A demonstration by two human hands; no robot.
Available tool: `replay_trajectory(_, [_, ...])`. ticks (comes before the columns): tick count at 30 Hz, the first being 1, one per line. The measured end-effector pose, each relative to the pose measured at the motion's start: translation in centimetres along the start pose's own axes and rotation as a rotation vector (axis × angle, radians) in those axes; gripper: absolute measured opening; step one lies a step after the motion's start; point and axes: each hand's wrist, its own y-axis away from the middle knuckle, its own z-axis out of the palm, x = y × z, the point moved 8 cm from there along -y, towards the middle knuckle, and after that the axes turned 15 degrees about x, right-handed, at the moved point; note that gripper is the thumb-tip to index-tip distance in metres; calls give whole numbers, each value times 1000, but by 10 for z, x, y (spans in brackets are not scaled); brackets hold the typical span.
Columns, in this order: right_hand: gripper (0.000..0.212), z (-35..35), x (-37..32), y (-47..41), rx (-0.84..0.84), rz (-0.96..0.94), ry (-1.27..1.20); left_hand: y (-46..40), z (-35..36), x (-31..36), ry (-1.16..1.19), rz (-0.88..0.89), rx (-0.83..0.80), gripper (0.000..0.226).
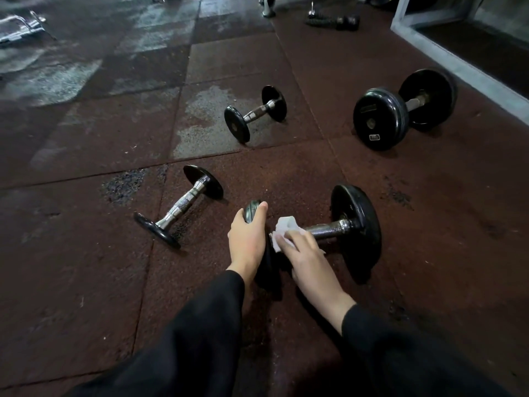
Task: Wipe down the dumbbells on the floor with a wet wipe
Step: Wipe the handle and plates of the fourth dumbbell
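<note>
Here the left hand (248, 239) grips the near plate of a dumbbell (356, 224) on the floor (86, 282), while the right hand (307, 257) pinches a wet wipe (283, 229) against its handle.

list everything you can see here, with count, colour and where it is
dumbbells: 4, black plates, chrome handles, on the floor; one being wiped, one to its left, one further back at centre, a larger one back right
wet wipe: 1, white, on the near dumbbell's handle
floor mats: reddish-brown, worn grey patches further back
rope attachment: 1, black, top centre
left hand: grips the near dumbbell's left plate, black sleeve
right hand: holds the wipe on the handle, black sleeve
</note>
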Motion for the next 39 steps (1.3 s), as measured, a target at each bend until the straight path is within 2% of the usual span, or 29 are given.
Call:
replay_trajectory(2, [53,1,6,11,33,-45,29,-1,0,0,-7,3,6,45])
replay_trajectory(4, [54,4,8,13,69,-40,-47,-1,1,0,-10,3,9,45])
replay_trajectory(8, [66,14,5,15,73,-89,-135,-2,1,-1,0,17,11,37])
replay_trajectory(12, [59,1,19,27,90,-195,40,-2,1,-4,-26,25,10,52])
replay_trajectory(16, [61,-16,46,20,214,8,71,-4,1,-7,-34,18,10,59])
replay_trajectory(18, [43,-15,41,6,232,54,111,-3,1,-7,-41,21,12,55])
replay_trajectory(20, [31,-14,29,-9,194,110,103,-2,1,-6,-39,27,14,51])
replay_trajectory(24, [32,1,2,-20,-45,52,64,-3,1,-6,-38,13,12,54])
replay_trajectory(26, [31,-2,8,-20,-68,46,191,-2,0,-5,-37,28,12,47])
replay_trajectory(29, [37,-13,38,-28,-100,195,403,-1,0,-5,-32,40,16,51])
replay_trajectory(31, [31,-13,48,-36,-175,235,444,-1,0,-7,-44,37,6,58])
replay_trajectory(33, [29,-12,46,-41,-209,196,412,-1,1,-8,-45,39,4,58])
replay_trajectory(36, [24,-9,43,-26,-205,167,309,-2,1,-8,-44,32,0,58])
replay_trajectory(39, [21,-19,41,-7,-25,124,385,-2,1,-9,-41,25,-1,62])
